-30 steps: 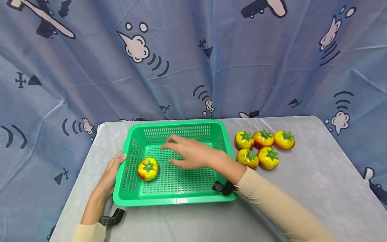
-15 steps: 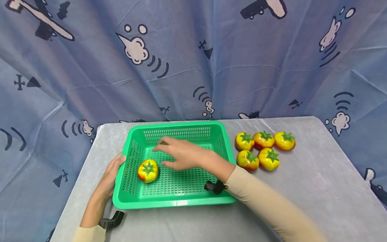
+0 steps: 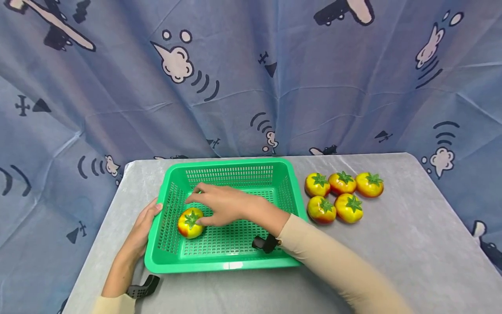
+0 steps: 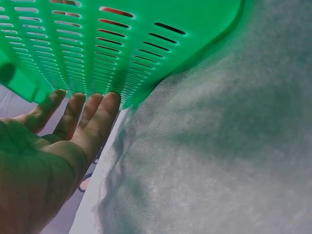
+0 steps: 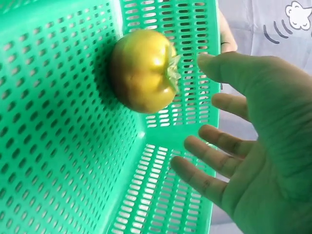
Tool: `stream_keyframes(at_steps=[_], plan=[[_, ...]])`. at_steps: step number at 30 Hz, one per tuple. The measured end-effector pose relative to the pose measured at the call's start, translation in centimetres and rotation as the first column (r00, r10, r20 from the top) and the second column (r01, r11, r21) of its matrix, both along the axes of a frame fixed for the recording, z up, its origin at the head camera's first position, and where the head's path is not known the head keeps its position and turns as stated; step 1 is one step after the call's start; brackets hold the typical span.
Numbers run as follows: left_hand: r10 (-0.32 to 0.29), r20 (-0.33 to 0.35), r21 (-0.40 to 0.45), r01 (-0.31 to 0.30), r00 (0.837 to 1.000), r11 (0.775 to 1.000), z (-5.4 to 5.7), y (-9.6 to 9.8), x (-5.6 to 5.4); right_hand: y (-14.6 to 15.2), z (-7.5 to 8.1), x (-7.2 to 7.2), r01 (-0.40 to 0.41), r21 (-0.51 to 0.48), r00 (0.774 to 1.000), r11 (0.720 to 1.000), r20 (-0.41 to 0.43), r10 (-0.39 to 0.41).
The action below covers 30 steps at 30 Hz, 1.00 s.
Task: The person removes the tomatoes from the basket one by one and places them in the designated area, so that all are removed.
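Note:
A green perforated plastic basket [image 3: 231, 265] stands on the table. Inside it, near the left wall, sits a yellow-and-red tomato [image 3: 189, 226] with a green star-shaped leaf top, also close up in the right wrist view. My right hand [image 3: 223, 204] hovers over the basket, fingers spread beside the tomato; the right wrist view shows a gap between thumb and fruit. At the basket's left side is my left hand [image 3: 142, 229], thumb tip at the rim. In the left wrist view its fairly straight fingers [image 4: 105, 112] touch the outer wall.
Several similar tomatoes [image 3: 321, 209] lie grouped on the grey cloth-covered table [image 3: 408, 235], right of the basket. Behind the table hangs a blue printed curtain [image 3: 235, 78]. A black wrist camera [image 3: 144, 288] sits on the left wrist.
My right hand has moved left and slightly down inside the basket, toward the tomato there. My left hand stays at the basket's side. The group on the right has not moved.

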<state>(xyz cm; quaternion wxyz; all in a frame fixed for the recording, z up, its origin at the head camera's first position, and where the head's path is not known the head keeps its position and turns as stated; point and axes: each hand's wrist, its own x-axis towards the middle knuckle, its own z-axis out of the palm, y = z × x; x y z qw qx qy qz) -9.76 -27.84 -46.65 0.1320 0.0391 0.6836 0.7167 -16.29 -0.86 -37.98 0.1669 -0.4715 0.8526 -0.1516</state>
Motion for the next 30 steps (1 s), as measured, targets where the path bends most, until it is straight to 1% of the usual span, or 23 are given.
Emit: stream_keyframes(at_steps=[6, 13, 20, 30], plan=[[-0.010, -0.005, -0.002, 0.010, 1.000, 1.000, -0.1, 0.0, 0.0, -1.1, -0.5, 0.1, -0.028, 0.044, 0.999, 0.999, 0.029, 0.027], [0.008, -0.004, -0.021, -0.008, 1.000, 1.000, -0.1, -0.1, 0.0, -1.8, -1.1, 0.2, -0.057, 0.022, 0.997, 0.998, 0.054, 0.056], [0.030, 0.008, -0.017, -0.030, 1.000, 0.999, -0.1, -0.1, 0.0, -2.2, -1.5, 0.3, -0.062, 0.033, 0.996, 0.998, 0.070, 0.060], [0.023, 0.006, -0.015, -0.022, 1.000, 1.000, -0.1, 0.0, 0.0, -2.3, -2.2, 0.1, -0.065, 0.029, 0.995, 0.997, 0.080, 0.063]])
